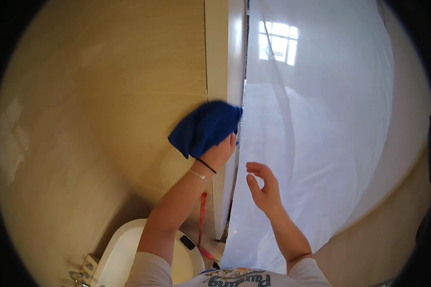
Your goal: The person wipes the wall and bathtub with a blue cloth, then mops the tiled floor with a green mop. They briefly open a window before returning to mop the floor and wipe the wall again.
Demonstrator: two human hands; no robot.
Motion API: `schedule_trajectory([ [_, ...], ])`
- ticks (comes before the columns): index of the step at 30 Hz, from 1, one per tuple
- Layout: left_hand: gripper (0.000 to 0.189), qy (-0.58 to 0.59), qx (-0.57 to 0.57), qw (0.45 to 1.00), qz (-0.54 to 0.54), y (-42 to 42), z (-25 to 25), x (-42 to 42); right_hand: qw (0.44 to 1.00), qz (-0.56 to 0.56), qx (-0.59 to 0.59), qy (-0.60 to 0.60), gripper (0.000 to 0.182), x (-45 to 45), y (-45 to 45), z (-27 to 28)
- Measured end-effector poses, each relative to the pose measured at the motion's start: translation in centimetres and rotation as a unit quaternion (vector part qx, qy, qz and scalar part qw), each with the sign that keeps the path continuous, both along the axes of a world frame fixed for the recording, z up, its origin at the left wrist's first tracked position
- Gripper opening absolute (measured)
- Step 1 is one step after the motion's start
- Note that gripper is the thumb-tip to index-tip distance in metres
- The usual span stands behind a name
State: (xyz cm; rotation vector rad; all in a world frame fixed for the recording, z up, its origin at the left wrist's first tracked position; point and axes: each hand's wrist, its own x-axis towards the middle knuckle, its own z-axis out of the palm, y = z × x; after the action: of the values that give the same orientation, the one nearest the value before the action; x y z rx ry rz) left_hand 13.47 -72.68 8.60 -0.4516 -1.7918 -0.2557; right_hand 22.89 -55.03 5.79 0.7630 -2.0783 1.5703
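Note:
My left hand (pixel 221 152) grips a bunched dark blue cloth (pixel 208 125). The cloth lies against the pale upright frame (pixel 217 64), and one end hangs loose to the left of it. A black band and a thin light bracelet circle the left wrist. Lower and to the right, my right hand (pixel 267 190) holds nothing. Its fingers are curved, with the thumb apart from them, in front of a glossy white sheet-like surface (pixel 319 143). I cannot tell whether it touches that surface.
A beige wall (pixel 129 82) fills the left side. Below left stands a white basin (pixel 111 244) with a metal tap (pixel 80 278) and a black object (pixel 187 242) on its rim. A red stick-like object (pixel 202 219) stands between basin and frame. A bright window pattern (pixel 278 43) shows at upper right.

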Motion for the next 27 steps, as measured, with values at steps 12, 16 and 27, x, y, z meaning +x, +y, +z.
schedule_trajectory([
  [12, 0.038, -0.16, 0.13, 0.912, -0.354, -0.4, 2.4, -0.1, 0.987, 0.032, -0.111, 0.108, 0.054, -4.4, -7.4, 5.6],
  [16, 0.047, -0.173, 0.088, 0.936, -0.293, -3.0, -4.5, 1.2, 0.992, 0.002, -0.073, 0.099, 0.063, -7.5, -10.0, 3.5],
  [27, 0.019, -0.095, 0.082, 0.962, -0.241, -1.1, 1.0, 10.1, 0.973, -0.005, -0.16, 0.168, 0.042, -7.2, -8.8, 8.9],
])
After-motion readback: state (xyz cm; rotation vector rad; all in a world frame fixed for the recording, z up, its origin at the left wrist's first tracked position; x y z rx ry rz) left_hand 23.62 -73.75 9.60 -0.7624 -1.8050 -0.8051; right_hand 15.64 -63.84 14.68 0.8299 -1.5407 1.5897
